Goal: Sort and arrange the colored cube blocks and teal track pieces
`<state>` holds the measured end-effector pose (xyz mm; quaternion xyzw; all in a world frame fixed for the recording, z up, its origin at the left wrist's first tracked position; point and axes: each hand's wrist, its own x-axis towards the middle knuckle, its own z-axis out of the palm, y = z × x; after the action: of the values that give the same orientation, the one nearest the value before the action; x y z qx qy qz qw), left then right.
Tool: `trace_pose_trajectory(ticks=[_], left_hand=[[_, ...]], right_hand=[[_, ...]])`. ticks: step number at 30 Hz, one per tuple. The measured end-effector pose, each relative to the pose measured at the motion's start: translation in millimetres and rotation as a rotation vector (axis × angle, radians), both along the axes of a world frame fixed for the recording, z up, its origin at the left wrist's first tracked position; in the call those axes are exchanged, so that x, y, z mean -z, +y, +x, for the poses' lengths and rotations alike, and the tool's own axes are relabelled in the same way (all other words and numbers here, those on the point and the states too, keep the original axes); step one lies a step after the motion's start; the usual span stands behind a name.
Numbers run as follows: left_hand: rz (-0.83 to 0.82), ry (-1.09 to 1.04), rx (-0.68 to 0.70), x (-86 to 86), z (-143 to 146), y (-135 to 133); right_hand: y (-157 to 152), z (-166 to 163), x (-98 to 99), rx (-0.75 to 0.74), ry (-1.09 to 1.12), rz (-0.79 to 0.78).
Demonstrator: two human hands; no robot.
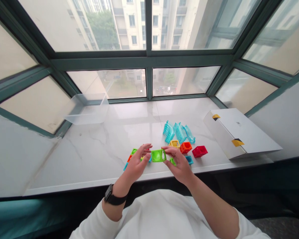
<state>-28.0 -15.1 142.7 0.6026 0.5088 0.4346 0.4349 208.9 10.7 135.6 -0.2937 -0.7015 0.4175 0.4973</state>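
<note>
A green cube block [158, 155] is held up between my two hands above the marble sill's front edge. My left hand [137, 164] pinches its left side with the fingertips; a black watch is on that wrist. My right hand [179, 164] grips its right side. Under and behind my hands lie more blocks: a yellow one [174, 143], an orange one [185, 147], a red one [199, 151], a small blue one [189, 160] and green and orange pieces [133, 152] partly hidden by my left hand.
Clear turquoise curved track pieces [178, 131] lie behind the blocks. A white cardboard box [239, 132] sits at the right of the marble sill [107, 149]. A clear plastic tub [88, 109] stands at the back left by the window.
</note>
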Motion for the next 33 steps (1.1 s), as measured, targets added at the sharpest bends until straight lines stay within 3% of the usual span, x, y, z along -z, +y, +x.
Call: trace_pose_trajectory(ticks=[5,9,17,25,33], left_hand=[[-0.113,-0.067,0.074,-14.6,17,-7],[-0.107,-0.100,0.087,-18.4,25,-7],[-0.094,0.030,0.049,-26.5,30,-7],[-0.037,0.096,0.029,-26.0,41,-10],[-0.020,0.163,0.027,-28.1,41,-13]], right_hand=[[-6,-3,-16.4,-0.002,-0.171,0.311],[-9,-2,-23.0,0.016,-0.199,0.413],[-10,6,-19.5,0.047,-0.294,0.430],[-9,1,-25.0,-0.028,-0.273,0.399],[-7,7,-21.9,0.018,-0.301,0.403]])
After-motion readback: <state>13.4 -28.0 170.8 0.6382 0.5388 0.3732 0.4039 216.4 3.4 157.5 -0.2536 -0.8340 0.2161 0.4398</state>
